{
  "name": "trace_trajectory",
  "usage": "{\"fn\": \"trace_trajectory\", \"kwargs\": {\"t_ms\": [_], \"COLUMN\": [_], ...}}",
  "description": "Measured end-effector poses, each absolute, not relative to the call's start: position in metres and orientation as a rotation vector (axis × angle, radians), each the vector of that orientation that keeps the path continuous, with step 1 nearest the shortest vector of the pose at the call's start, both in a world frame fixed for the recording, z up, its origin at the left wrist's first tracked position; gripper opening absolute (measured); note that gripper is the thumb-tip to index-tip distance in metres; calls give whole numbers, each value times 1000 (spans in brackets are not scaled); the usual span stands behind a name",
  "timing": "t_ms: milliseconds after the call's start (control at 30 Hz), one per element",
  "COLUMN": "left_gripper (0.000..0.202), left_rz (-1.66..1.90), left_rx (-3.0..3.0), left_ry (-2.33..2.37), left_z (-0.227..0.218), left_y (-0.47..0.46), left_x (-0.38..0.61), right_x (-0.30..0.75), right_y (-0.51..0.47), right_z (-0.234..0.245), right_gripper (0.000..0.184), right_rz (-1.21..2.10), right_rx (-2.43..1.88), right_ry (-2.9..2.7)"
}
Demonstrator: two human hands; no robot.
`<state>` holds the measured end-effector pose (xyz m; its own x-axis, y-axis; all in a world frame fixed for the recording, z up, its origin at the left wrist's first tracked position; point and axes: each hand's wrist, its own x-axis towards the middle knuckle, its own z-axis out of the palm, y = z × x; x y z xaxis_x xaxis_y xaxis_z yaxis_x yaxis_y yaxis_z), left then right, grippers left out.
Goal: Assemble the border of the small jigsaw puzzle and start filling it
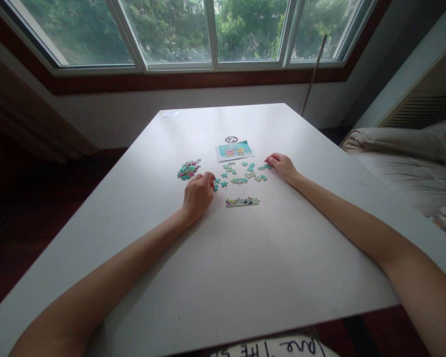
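Observation:
My left hand (199,194) rests on the table with its fingers curled in, just left of a few loose green puzzle pieces (224,184). Whatever its fingertips may hold is hidden. Further right, my right hand (282,166) has its fingertips closed at the end of a short row of green puzzle pieces (264,167). Between the hands more green pieces lie scattered, among them a small joined group (240,181). Closer to me is a joined strip of puzzle pieces (242,202). A heap of mixed puzzle pieces (188,170) lies beyond my left hand.
Behind the pieces lies a picture sheet (234,150) with cartoon figures, and past it a dark round mark or object (231,140). The white table (267,258) reaches toward the window. A clear scrap (171,114) lies at its far left corner. A padded seat (401,153) stands to the right.

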<state>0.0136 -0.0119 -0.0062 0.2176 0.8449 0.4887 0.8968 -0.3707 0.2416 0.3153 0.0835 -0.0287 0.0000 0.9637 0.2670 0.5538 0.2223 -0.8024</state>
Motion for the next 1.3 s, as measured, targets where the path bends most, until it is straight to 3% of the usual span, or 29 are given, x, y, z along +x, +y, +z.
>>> {"fn": "trace_trajectory", "kwargs": {"t_ms": [1033,1300], "left_gripper": [28,32], "left_rz": [-810,-664], "left_rx": [-2467,-2745], "left_ry": [-1603,-1255], "left_z": [-4,-8], "left_y": [-13,-10], "left_x": [14,12], "right_x": [313,313], "right_y": [79,80], "right_z": [-23,-24], "right_gripper": [24,25], "right_rz": [594,576], "right_rx": [-1465,-1471], "right_ry": [-1693,-1709]}}
